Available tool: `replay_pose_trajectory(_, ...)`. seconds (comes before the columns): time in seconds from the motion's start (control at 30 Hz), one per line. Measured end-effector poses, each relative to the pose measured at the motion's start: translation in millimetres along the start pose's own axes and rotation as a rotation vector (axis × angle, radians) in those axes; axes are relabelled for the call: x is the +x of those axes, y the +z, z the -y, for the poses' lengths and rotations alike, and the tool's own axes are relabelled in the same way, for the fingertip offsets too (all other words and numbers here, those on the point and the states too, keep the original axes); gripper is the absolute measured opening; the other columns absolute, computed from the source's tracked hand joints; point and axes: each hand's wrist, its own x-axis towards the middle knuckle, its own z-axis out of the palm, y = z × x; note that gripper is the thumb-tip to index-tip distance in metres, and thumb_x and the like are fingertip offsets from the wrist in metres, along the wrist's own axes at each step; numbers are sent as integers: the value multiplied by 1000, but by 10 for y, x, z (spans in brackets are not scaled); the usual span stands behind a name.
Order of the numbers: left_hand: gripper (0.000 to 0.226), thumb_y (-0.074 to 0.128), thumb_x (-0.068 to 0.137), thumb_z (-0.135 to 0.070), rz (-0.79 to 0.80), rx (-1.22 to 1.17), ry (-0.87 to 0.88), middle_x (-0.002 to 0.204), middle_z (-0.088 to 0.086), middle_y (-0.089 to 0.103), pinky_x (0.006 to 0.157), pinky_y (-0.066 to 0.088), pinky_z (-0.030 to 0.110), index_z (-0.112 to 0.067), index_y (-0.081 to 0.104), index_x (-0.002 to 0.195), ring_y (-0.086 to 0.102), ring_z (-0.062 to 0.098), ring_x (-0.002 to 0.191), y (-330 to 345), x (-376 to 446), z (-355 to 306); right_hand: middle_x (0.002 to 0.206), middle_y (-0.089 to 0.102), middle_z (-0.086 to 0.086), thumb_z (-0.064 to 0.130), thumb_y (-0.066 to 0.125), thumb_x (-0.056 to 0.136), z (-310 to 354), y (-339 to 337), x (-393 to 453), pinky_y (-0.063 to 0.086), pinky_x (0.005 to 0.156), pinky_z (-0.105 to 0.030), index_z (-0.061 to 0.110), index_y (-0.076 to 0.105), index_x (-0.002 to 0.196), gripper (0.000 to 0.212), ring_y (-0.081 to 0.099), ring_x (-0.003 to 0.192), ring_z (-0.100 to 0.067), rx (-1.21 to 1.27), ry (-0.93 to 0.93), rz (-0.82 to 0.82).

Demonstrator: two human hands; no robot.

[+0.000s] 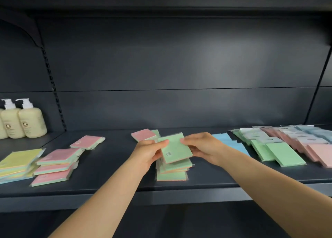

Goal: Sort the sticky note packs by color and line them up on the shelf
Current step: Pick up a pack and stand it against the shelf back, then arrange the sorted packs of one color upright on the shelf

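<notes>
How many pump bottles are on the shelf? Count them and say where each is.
3, at the shelf's far left: right pump bottle, middle pump bottle, and a third bottle cut off by the frame edge. More may sit beyond.

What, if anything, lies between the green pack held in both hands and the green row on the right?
The blue packs lie flat on the shelf between the held green pack and the green row. Left hand and right hand hold it above the green stack, so it could probably pass over them.
</notes>
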Motion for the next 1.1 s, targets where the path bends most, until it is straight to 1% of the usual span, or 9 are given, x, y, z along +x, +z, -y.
replay_pose_trajectory(0.13,15,72,81,-8,-34,277,25,97,10,73,75,57,27,-2,71,94,70,19,86,64,101,42,90,73,-11,4,69,83,-70,-87,89,54,63,-22,-5,67,99,18,71,76,-16,-64,-1,-13)
replay_pose_trajectory(0.27,24,72,79,-28,-185,726,64,74,5,64,69,50,25,-5,69,80,58,14,61,-27,213,53,69,70,-3,8,74,79,-153,-169,191,56,62,-19,-1,67,79,12,67,60,-9,-267,-11,25)
replay_pose_trajectory(0.4,21,70,81,-32,-264,802,87,73,5,58,68,45,25,-11,68,78,54,16,64,-211,310,24,53,54,1,24,75,78,-138,-252,326,46,52,-14,4,64,73,23,49,44,-6,-486,-39,19)
replay_pose_trajectory(0.53,14,70,81,-27,-372,748,131,97,4,67,79,46,30,-15,70,90,62,21,93,-409,500,34,71,54,-3,33,76,76,-56,-301,652,51,67,-23,12,64,80,25,55,65,-13,-576,-80,-11)
replay_pose_trajectory(0.67,42,70,82,-26,-424,668,132,106,0,58,78,39,24,-10,58,120,56,16,96,-570,836,67,99,58,1,24,76,79,-28,-222,995,50,67,-17,12,62,106,33,59,97,-13,-497,-73,46)
replay_pose_trajectory(0.77,47,69,82,-32,-373,659,87,122,6,59,79,40,24,-10,55,120,56,18,103,-716,1149,94,116,56,-4,24,78,77,-109,-131,1301,51,74,-20,14,56,121,50,58,105,-16,-489,-40,65)
replay_pose_trajectory(0.93,104,82,65,-45,-195,596,-53,146,5,40,109,31,31,-7,28,146,40,21,133,-988,1595,40,116,53,-2,33,81,71,-255,62,1833,45,97,-26,21,42,138,78,55,109,-15,-492,16,157)
replay_pose_trajectory(1.0,98,87,53,-44,-94,668,-85,133,0,53,108,35,30,-12,45,136,49,17,123,-1042,1703,7,114,50,-1,33,81,70,-213,127,1981,41,98,-25,24,38,140,83,53,109,-15,-519,23,210)
replay_pose_trajectory(1.1,65,89,49,-39,35,750,-63,105,-4,71,101,45,31,-17,67,106,64,13,102,-1097,1821,-3,112,47,1,28,80,73,-109,214,2140,37,93,-20,27,35,142,82,50,108,-13,-590,41,313)
